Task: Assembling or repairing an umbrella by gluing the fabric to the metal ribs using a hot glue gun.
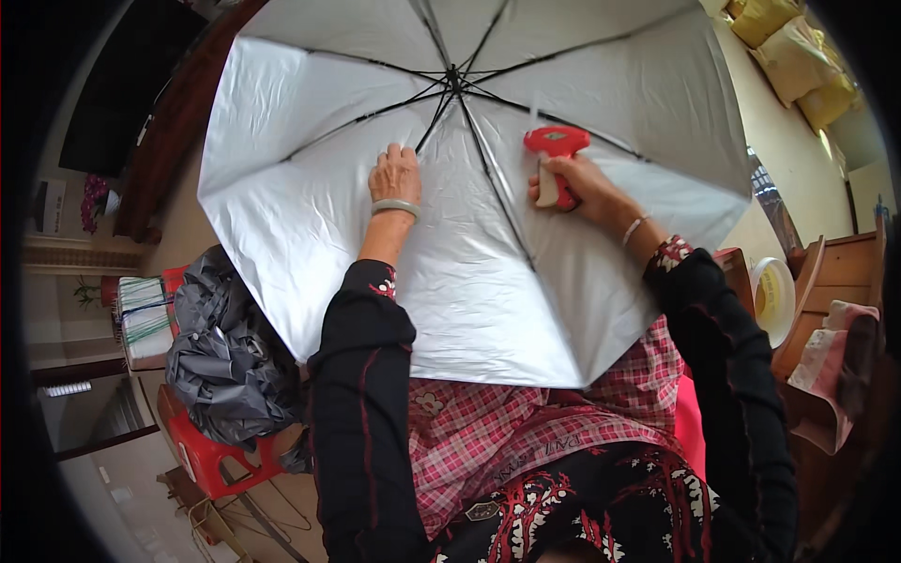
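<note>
Head view: one open umbrella [357, 235], silver lining upward, resting across lap; black ribs, roughly eight though upper ones run out of frame. Two hands on canopy. Left hand [395, 174] flat, fingers curled loosely, pressing fabric beside a rib, nothing gripped. Right hand [574, 188] closed around one red tagging gun [556, 148], nose against fabric. One grey bangle [395, 206] on left wrist. One heap of grey folded fabric [225, 352] on one red stool [211, 455], left.

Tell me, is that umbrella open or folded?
Open: the umbrella canopy is spread wide, its dark ribs fanning out from the hub.
</note>
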Available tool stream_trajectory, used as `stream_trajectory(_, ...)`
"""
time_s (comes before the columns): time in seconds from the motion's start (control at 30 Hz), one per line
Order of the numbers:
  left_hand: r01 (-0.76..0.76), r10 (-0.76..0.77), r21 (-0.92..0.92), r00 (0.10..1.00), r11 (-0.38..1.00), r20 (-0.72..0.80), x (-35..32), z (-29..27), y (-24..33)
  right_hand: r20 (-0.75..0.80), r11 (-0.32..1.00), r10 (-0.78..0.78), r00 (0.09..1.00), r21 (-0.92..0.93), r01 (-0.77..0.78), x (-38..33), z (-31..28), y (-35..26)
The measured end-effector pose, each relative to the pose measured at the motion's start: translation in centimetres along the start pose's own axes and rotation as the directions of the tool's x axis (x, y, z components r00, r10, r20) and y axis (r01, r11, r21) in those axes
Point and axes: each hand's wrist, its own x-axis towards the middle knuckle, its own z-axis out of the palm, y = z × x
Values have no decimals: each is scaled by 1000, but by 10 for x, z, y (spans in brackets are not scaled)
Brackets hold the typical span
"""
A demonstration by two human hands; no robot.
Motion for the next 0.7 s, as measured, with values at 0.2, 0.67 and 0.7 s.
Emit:
stream_trajectory(0.2,77,-22,-395,990,915,143,-16,19,45,-6,991,-1,1000,132,1,16,53,52)
stream_trajectory(0.67,278,-259,-629,958,726,125,-36,34,63,136,966,90,987,231,-120,16,54,36)
stream_trajectory(0.7,266,-252,-636,961,725,114,-36,35,65,192,946,95,977,287,-149,18,47,37)
